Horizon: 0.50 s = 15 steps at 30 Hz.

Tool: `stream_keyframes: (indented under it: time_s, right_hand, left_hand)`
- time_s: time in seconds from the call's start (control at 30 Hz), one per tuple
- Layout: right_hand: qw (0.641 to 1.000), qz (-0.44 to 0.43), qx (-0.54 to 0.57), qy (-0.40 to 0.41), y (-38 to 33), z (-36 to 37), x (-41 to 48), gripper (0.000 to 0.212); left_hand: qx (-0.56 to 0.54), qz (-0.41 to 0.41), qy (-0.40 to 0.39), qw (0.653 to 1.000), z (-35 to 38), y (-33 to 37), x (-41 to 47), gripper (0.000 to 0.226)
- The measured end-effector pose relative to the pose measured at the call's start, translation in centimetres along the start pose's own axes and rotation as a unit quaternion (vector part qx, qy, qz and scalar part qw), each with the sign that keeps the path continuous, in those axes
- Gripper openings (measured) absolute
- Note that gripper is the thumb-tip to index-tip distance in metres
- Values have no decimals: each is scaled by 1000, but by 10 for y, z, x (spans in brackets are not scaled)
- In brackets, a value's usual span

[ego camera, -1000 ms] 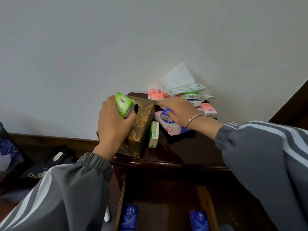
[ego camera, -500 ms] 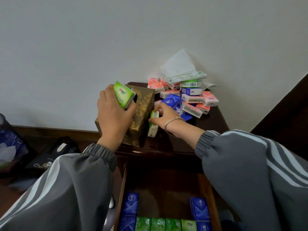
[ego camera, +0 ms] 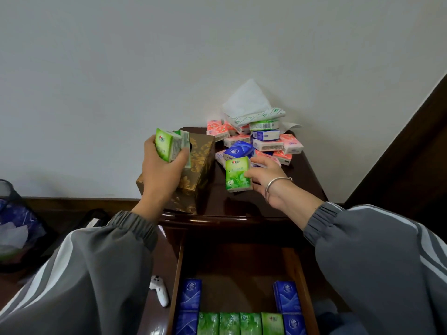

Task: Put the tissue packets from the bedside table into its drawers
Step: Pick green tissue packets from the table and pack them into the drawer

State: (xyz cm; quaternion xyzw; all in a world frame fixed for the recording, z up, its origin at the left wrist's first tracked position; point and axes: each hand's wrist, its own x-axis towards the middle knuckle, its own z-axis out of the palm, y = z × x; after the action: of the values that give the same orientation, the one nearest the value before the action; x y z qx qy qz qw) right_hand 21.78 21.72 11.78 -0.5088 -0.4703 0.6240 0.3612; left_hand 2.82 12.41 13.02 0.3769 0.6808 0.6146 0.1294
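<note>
1. Gripping a bundle of green packets (ego camera: 169,147), the left hand (ego camera: 164,170) is raised in front of the gold-patterned tissue box (ego camera: 202,163). Its thumb and fingers are curled round the bundle. At least two packets show in the grasp; the exact count cannot be told.
2. The right hand (ego camera: 268,182) pinches a single green packet (ego camera: 238,175) between thumb and fingers. The packet is upright, with its printed face toward the camera, just in front of the pile. Whether it touches the table top cannot be told.
3. The pile of packets (ego camera: 266,141) lies on the rear right part of the bedside table (ego camera: 304,189), against the wall. It holds pink, blue, green and white packets, with a loose white tissue (ego camera: 246,100) on top.
4. The tissue box stands on the left part of the table top, beside the pile.
5. The drawer (ego camera: 180,274) below the table top is pulled open. Blue packets (ego camera: 191,294) line its left and right sides. A row of green packets (ego camera: 239,323) runs between them along the near edge.
6. A bracelet (ego camera: 273,187) circles the right wrist. Both arms wear grey sleeves (ego camera: 96,274) with pale stripes.
7. A small white object (ego camera: 160,290) lies on the floor left of the drawer. A dark bin (ego camera: 14,213) stands at the far left.
</note>
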Motion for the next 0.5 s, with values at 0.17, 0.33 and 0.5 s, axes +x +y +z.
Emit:
stream_keyframes:
  time_s: [0.17,0.33,0.5]
  right_hand:
    - [992,-65,88,-66,-9,-14,-41,42]
    - [990,-111,42,-74,-17,-24,-77,32]
    - [987,-102,53,-113,-21,-38,-90,49]
  left_hand:
    - [-168,-98,-107,975,30,22,-35,42]
    - [-249,-129,-183,942,64,37,-75,50]
    - [-304,-169,-236,907,75,35,-82,40]
